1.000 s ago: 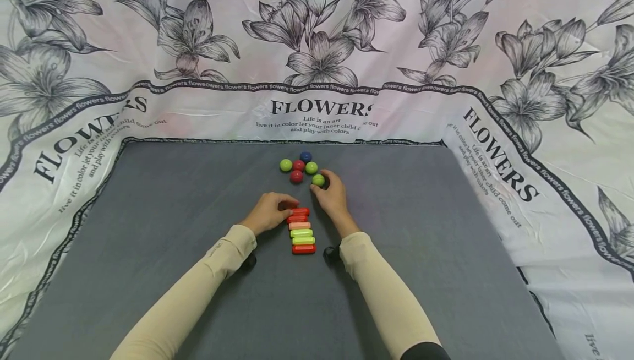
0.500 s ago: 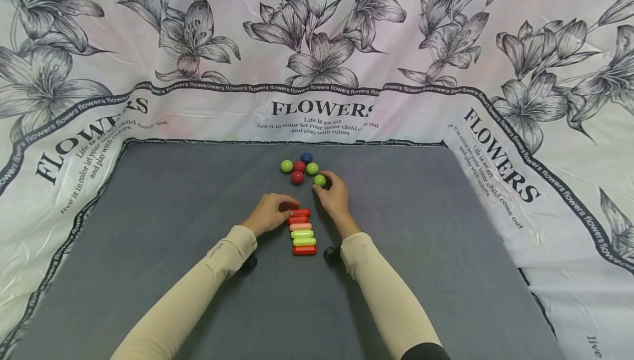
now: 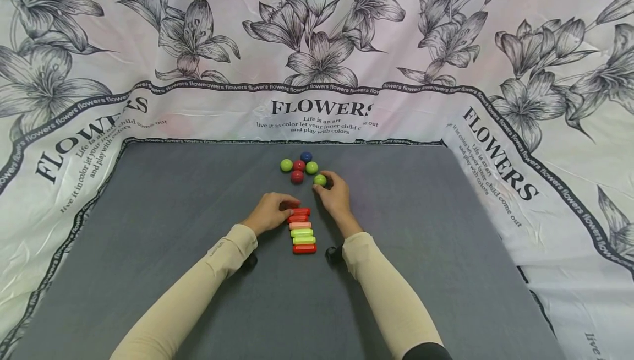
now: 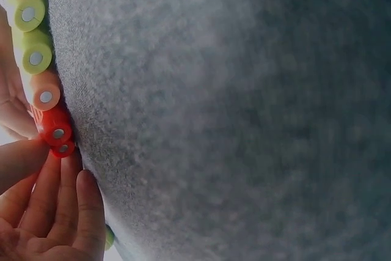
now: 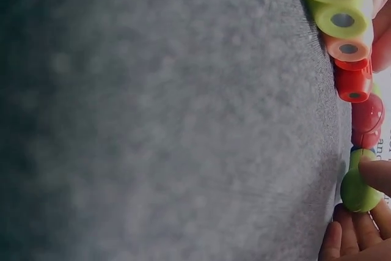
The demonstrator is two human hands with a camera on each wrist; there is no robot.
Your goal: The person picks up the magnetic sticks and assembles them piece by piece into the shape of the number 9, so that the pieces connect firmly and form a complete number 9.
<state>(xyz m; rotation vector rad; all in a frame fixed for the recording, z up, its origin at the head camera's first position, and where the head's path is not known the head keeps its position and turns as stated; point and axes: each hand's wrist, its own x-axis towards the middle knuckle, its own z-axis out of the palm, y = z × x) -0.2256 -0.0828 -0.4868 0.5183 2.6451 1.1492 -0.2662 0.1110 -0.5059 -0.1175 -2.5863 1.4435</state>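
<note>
Six short cylinders lie side by side in a column: two red at the far end, then an orange one (image 3: 300, 225), two yellow-green (image 3: 302, 233) and a red one (image 3: 304, 249) nearest. My left hand (image 3: 269, 212) pinches the farthest red cylinder (image 3: 300, 212); in the left wrist view its thumb and fingers meet at that red piece (image 4: 63, 149). My right hand (image 3: 334, 197) holds a green ball (image 3: 320, 180) between thumb and fingers, and the right wrist view shows this ball (image 5: 359, 191) too.
Beyond the cylinders, two red balls (image 3: 297, 176), a blue ball (image 3: 306, 157) and two green balls (image 3: 286, 165) sit in a cluster on the grey tabletop (image 3: 198, 184). A flower-printed cloth (image 3: 208, 112) stands around the far and side edges.
The right hand and its green ball have shifted very slightly to the right, away from the cluster. My left hand stays at the far red cylinder.
</note>
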